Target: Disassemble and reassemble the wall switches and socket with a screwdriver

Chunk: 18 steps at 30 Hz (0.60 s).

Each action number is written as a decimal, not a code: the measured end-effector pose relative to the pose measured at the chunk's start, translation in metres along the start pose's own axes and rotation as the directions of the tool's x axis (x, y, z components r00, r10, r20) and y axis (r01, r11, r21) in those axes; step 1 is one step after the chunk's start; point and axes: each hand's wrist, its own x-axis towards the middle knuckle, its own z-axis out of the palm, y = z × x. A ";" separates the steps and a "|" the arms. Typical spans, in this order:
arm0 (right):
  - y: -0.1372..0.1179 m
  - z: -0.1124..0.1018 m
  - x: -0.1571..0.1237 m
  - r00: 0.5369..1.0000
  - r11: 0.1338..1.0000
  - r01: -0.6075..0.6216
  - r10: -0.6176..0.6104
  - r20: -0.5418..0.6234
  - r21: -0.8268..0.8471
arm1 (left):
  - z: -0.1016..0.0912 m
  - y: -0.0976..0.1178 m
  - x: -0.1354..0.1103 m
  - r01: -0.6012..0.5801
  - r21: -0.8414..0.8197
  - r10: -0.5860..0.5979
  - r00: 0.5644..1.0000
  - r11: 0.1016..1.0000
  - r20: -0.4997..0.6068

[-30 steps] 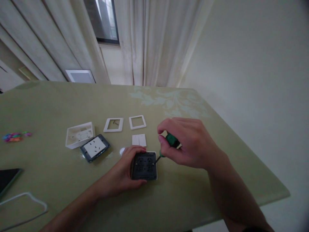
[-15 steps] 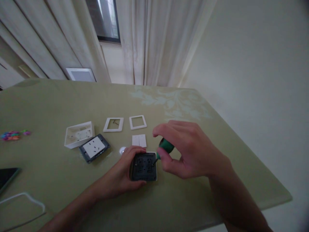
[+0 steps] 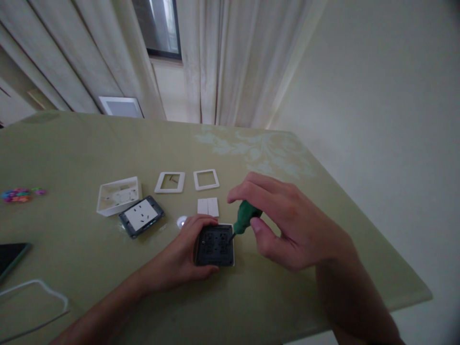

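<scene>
My left hand point(image 3: 190, 249) is closed around the left side of a square wall switch point(image 3: 216, 245), its dark inner face turned up and a thin white edge showing. My right hand point(image 3: 287, 220) grips a green-handled screwdriver point(image 3: 247, 215), thumb and fingers around the handle. The screwdriver slants down to the left, and its tip meets the right part of the dark face. Whether a screw sits under the tip is too small to make out. Just behind the switch lie two white rocker covers point(image 3: 207, 207) side by side.
Left of my hands are a white mounting box point(image 3: 120, 196) and a socket panel point(image 3: 141, 216) leaning against it. Two white frames point(image 3: 170, 182) lie farther back, one with screws inside. Colourful small pieces point(image 3: 21, 194), a dark device point(image 3: 12, 258) and a white cable point(image 3: 43, 286) are at far left.
My right thumb has moved off the front of the screwdriver handle toward its right end, so more of the green handle shows. My left hand and the switch stay in place.
</scene>
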 end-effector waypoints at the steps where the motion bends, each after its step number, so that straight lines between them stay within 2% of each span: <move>1: 0.000 -0.001 -0.001 1.000 1.000 0.008 -0.008 0.000 0.012 | 0.000 0.000 0.000 -0.003 0.002 0.003 1.000 1.000 0.001; 5: 0.001 -0.002 -0.002 0.999 0.999 -0.033 0.033 0.009 0.040 | 0.000 0.000 0.000 0.007 0.004 -0.007 1.000 1.000 0.006; 8: 0.002 -0.001 -0.002 0.998 0.992 0.036 -0.042 0.047 0.118 | 0.000 -0.003 -0.001 -0.007 0.020 0.007 1.000 1.000 0.010; 13: 0.000 0.002 0.000 1.000 0.999 0.010 -0.009 -0.019 0.048 | -0.006 -0.005 -0.002 -0.041 0.127 0.037 0.999 0.991 0.033; 18: -0.005 -0.002 -0.003 0.999 0.992 0.039 -0.036 -0.028 0.122 | -0.015 0.000 -0.001 -0.060 0.245 0.053 0.998 0.968 0.036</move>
